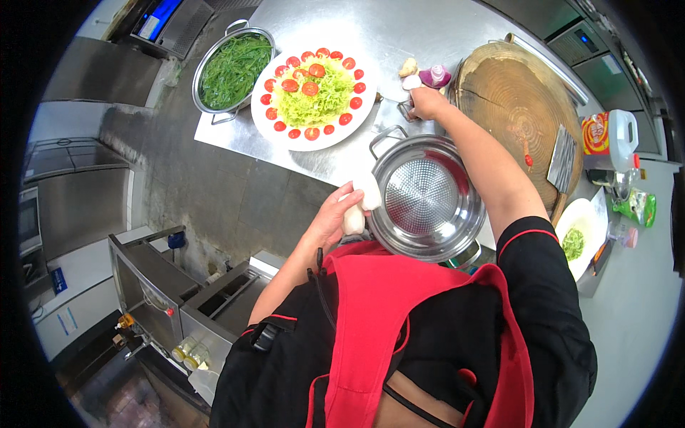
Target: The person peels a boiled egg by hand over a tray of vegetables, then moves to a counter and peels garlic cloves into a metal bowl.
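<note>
My left hand [337, 211] holds several peeled white pieces [364, 198], perhaps radish or yam, beside the left rim of a steel pot [423, 195] with a dimpled bottom and nothing in it. My right hand [424, 104] reaches over the pot's far right side to the steel table [326, 27]. Its fingers are at a small metal object [405, 109] whose kind I cannot tell; the grip is partly hidden. Just beyond the fingers lie a cut purple onion [436, 76], a white piece [411, 82] and a ginger piece [408, 67].
A plate of lettuce and halved cherry tomatoes [316, 101] and a pot of green vegetables [235, 72] stand at the left. On the right, a cleaver [562, 160] lies on a round wooden chopping block [508, 101], near a plastic jug [610, 134] and a white plate [583, 222].
</note>
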Motion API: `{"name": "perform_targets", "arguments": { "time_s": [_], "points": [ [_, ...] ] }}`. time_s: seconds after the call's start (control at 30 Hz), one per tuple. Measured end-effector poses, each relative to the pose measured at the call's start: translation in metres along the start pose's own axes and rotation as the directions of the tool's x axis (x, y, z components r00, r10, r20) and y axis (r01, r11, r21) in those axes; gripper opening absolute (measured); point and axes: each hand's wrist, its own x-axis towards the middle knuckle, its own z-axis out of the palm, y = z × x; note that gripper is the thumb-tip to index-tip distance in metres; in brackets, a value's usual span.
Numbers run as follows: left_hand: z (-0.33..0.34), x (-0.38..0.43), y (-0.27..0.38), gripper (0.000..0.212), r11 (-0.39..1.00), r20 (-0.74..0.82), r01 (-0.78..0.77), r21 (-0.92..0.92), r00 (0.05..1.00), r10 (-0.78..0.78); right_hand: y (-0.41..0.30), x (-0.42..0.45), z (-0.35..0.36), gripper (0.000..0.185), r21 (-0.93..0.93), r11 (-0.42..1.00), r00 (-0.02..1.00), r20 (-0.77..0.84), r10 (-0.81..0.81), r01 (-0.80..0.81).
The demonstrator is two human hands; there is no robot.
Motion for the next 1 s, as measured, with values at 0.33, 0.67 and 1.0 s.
{"name": "perform_targets", "arguments": {
  "time_s": [0.33, 0.67, 1.0],
  "points": [
    [-0.001, 0.003, 0.006, 0.050, 0.999, 0.044, 0.042, 0.034, 0.998, -0.043, 0.022, 0.013, -0.002, 0.032, 0.258, 0.962, 0.983, 0.131, -0.129, 0.092],
    [-0.002, 0.005, 0.006, 0.047, 0.994, 0.012, 0.055, 0.094, 0.998, -0.057, 0.046, -0.022, -0.066, 0.028, 0.580, 0.814, 0.988, -0.125, 0.094, -0.004],
    [0.005, 0.017, 0.020, 0.041, 0.982, 0.030, -0.035, 0.183, 0.999, 0.030, 0.184, -0.130, -0.056, 0.020, 0.804, 0.589, 0.892, -0.204, 0.403, -0.082]
  ]
}}
